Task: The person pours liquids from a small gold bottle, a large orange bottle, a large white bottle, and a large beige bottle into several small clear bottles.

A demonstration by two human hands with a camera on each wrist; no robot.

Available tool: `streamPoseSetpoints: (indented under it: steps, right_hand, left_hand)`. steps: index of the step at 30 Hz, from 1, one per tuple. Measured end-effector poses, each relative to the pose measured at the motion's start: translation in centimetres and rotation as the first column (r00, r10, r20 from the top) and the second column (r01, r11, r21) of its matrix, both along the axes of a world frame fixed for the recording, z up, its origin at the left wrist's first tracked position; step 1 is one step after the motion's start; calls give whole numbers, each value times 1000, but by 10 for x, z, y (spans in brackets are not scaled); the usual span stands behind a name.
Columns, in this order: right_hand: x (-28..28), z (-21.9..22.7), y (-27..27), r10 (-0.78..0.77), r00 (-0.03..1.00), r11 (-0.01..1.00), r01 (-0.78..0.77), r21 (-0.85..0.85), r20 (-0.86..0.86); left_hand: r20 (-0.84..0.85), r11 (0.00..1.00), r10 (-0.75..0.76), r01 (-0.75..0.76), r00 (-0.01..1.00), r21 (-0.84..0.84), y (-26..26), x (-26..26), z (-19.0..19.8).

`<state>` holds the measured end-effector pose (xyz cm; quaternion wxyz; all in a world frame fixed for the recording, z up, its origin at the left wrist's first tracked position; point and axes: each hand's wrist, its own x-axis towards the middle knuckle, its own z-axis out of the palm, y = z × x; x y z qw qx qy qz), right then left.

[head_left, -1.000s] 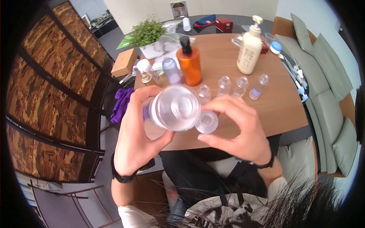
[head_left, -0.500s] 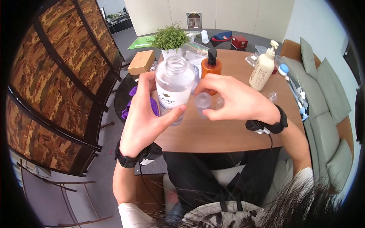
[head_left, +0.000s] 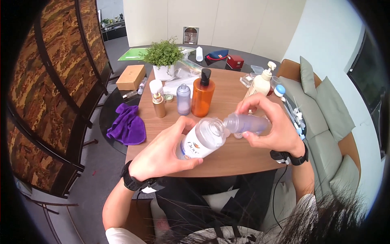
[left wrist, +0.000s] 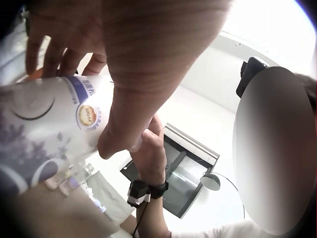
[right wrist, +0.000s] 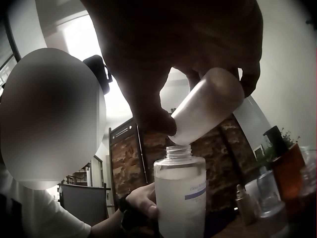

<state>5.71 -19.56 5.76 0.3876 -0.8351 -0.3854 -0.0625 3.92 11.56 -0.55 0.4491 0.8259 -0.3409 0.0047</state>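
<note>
Small bottle [head_left: 252, 122] tilted at the mouth of the Dove bottle [head_left: 202, 142]

On my feed, the left hand [head_left: 166, 149] has fingers and thumb wrapped round the Dove bottle, above the worktop [head_left: 231, 164]. The right hand [head_left: 276, 127] pinches the small bottle between thumb and fingers, neck toward the Dove bottle; I can't tell whether the rims touch.

Only the right wrist view gives me the cloudy liquid's level, just below the Dove bottle's shoulder, and shows the small bottle's base raised higher than its neck. The head view alone gives me the carton [head_left: 131, 77], left of the plant [head_left: 162, 55].

In the head view I read "Dove" under a bird mark. The left wrist view adds another part of the print: a round gold badge, purple flowers and Chinese characters on a purple band. The right wrist view has faint lettering above a band, too blurred for me.
</note>
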Motion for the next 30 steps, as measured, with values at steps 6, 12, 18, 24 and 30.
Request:
streamPoseSetpoints:
  steps: [6,12,18,24,30]
  right_hand:
    - [-2,19,-9,181,966,961,-133,-243,185]
    - [-10,50,9,221,955,929,-145,-340,196]
    - [-10,50,18,185,968,957,-137,-257,172]
    - [-2,41,9,169,973,984,-158,-80,158]
    - [9,31,-8,163,985,987,-163,4,64]
  left_hand:
    - [-58,997,-40,44,997,63,-8,-3,-7]
    - [-12,998,-48,49,999,35,-19,-10,-8]
    - [-55,998,-38,40,998,43,-19,-12,-8]
    - [-124,996,-72,65,990,-58,-18,-11,-5]
    - [-163,997,-53,44,985,-55,-12,-7,-7]
